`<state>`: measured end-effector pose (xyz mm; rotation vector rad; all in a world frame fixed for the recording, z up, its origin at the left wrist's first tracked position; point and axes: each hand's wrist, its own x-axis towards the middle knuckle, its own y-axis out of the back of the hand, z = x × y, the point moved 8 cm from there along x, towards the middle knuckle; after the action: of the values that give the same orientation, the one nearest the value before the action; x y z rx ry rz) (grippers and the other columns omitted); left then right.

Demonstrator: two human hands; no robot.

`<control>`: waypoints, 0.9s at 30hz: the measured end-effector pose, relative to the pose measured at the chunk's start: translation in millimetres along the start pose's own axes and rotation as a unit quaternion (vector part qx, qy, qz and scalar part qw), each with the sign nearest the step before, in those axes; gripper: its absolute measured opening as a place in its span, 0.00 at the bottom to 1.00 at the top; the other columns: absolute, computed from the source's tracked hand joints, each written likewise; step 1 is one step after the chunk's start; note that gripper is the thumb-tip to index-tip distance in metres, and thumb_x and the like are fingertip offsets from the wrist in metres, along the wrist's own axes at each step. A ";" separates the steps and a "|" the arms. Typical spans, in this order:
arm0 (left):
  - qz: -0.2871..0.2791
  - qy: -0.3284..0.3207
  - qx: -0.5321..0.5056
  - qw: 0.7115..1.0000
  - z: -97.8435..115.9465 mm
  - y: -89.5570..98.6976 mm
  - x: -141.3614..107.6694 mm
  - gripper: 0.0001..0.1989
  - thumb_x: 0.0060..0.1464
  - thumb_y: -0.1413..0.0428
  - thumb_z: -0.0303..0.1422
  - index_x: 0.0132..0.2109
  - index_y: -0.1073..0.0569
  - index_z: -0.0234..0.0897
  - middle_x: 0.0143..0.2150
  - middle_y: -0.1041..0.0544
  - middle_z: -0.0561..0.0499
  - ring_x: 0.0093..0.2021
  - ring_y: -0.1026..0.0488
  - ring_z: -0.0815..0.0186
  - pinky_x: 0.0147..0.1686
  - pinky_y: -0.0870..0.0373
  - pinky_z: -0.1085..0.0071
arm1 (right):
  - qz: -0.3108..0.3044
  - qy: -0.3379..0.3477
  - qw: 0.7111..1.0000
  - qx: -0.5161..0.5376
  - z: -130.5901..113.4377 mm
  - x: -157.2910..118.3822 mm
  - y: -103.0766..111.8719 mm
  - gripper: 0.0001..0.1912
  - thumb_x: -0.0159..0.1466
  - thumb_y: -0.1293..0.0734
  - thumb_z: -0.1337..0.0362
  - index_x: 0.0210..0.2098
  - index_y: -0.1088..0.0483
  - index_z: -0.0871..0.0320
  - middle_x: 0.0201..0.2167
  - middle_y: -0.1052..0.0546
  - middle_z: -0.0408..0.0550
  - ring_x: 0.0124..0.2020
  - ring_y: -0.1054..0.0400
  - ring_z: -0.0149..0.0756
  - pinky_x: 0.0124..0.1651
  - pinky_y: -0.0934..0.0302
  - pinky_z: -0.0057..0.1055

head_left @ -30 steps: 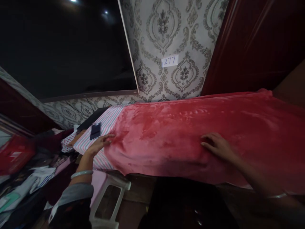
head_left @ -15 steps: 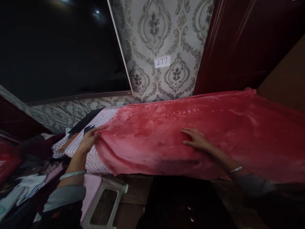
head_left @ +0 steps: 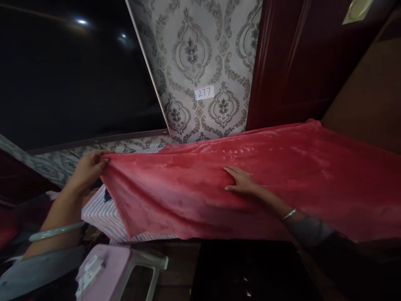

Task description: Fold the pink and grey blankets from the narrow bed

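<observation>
A red plush blanket [head_left: 200, 184] lies spread over a long surface against the wall. My left hand [head_left: 90, 169] pinches the edge of its left end and holds that part raised and pulled taut. My right hand [head_left: 242, 182] rests flat on the middle of the blanket, fingers spread. Under the lifted end shows a striped cloth [head_left: 102, 213] in white, pink and grey-blue. A small dark item [head_left: 107, 195] peeks out on the stripes, mostly hidden by the blanket.
A large dark television screen [head_left: 78, 75] hangs at the upper left. A paper marked 277 [head_left: 204, 93] is stuck on the patterned wallpaper. In front stands a pink-topped stool [head_left: 109, 259] with a white power strip [head_left: 90, 274]. A dark red door [head_left: 291, 62] rises behind.
My left hand has lifted the blanket's left edge and drawn it up and to the left. My right hand stays on the blanket. The view has shifted slightly.
</observation>
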<state>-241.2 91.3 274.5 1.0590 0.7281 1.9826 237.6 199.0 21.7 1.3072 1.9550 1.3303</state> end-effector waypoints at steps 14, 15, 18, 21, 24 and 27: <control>0.028 -0.056 0.186 0.981 42.2 23.1 27.7 0.06 0.52 0.47 0.35 0.35 0.27 0.38 0.32 0.31 0.50 0.38 0.29 0.59 0.45 0.29 0.66 | 0.125 -0.089 0.984 -0.086 -6.1 9.4 72.7 0.17 0.68 0.43 0.68 0.45 0.23 0.58 0.45 0.20 0.57 0.47 0.27 0.48 0.47 0.36 0.35; 0.029 -0.058 0.181 0.981 44.8 22.2 29.5 0.05 0.52 0.45 0.35 0.33 0.28 0.39 0.31 0.32 0.51 0.36 0.30 0.59 0.44 0.30 0.66 | 0.155 -0.087 0.980 -0.085 -3.6 10.4 94.9 0.17 0.68 0.43 0.66 0.44 0.23 0.57 0.43 0.20 0.57 0.46 0.27 0.49 0.45 0.36 0.36; 0.051 -0.076 0.163 0.982 57.6 21.8 35.3 0.06 0.52 0.43 0.34 0.29 0.30 0.38 0.29 0.37 0.53 0.34 0.33 0.62 0.41 0.33 0.68 | 0.230 -0.043 0.966 -0.107 -10.0 12.9 160.4 0.16 0.68 0.43 0.62 0.43 0.23 0.54 0.41 0.19 0.56 0.42 0.27 0.50 0.39 0.38 0.37; 0.073 -0.058 0.115 0.989 66.5 24.7 41.5 0.06 0.55 0.43 0.32 0.31 0.28 0.36 0.28 0.36 0.54 0.32 0.35 0.65 0.38 0.37 0.71 | 0.265 -0.046 0.949 -0.163 -23.0 12.6 213.9 0.15 0.69 0.41 0.59 0.42 0.23 0.53 0.39 0.19 0.54 0.37 0.27 0.47 0.33 0.45 0.35; 0.136 -0.041 0.039 0.989 76.2 37.3 44.6 0.08 0.58 0.43 0.33 0.37 0.25 0.31 0.28 0.32 0.56 0.31 0.36 0.68 0.36 0.40 0.72 | 0.316 -0.079 0.921 -0.215 -37.0 7.8 261.0 0.15 0.70 0.39 0.60 0.46 0.23 0.57 0.41 0.19 0.56 0.38 0.28 0.45 0.33 0.50 0.34; 0.211 -0.059 -0.055 0.974 91.1 54.4 43.7 0.10 0.59 0.42 0.33 0.41 0.24 0.27 0.30 0.29 0.55 0.33 0.37 0.71 0.35 0.40 0.74 | 0.382 -0.105 0.887 -0.237 -47.2 -0.7 302.1 0.15 0.71 0.39 0.60 0.49 0.24 0.60 0.42 0.19 0.59 0.38 0.29 0.42 0.34 0.52 0.34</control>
<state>-198.1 109.1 379.4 1.3346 0.3409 2.2583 340.1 203.9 309.8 1.9259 0.8675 1.7578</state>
